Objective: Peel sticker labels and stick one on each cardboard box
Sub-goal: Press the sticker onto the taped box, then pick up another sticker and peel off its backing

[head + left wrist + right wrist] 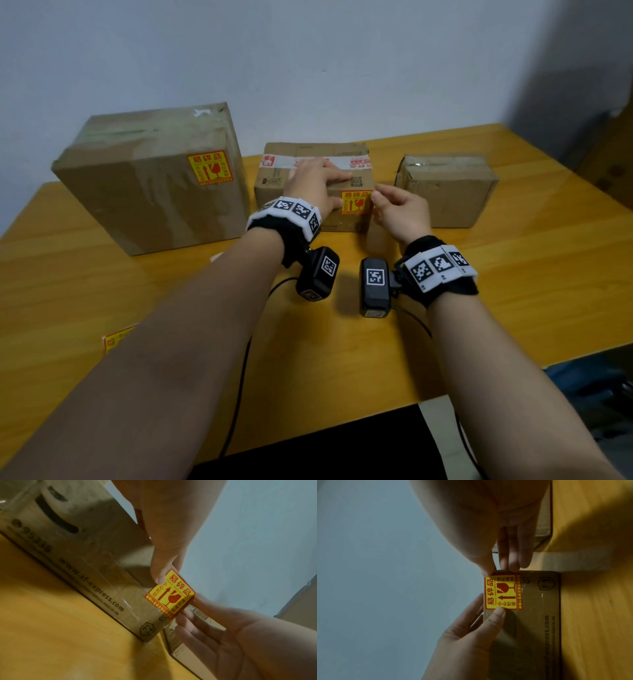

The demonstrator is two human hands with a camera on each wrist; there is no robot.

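Three cardboard boxes stand in a row on the wooden table (496,301). The large left box (144,192) carries a yellow-and-red fragile sticker (209,168). A second such sticker (356,202) (171,593) (502,592) lies against the front face of the middle box (308,150), at its right edge. My left hand (318,185) (471,635) rests over that box's top front edge, fingers straight, its thumb pressing the sticker's left edge. My right hand (397,212) (505,534) pinches the sticker's right edge between thumb and fingertips. The right box (448,195) shows no sticker.
A sheet with more yellow stickers (114,339) lies at the table's left, partly under my left forearm. A small white scrap (215,257) sits in front of the large box. Black cables (239,377) run over the table's near edge. A wall stands behind the boxes.
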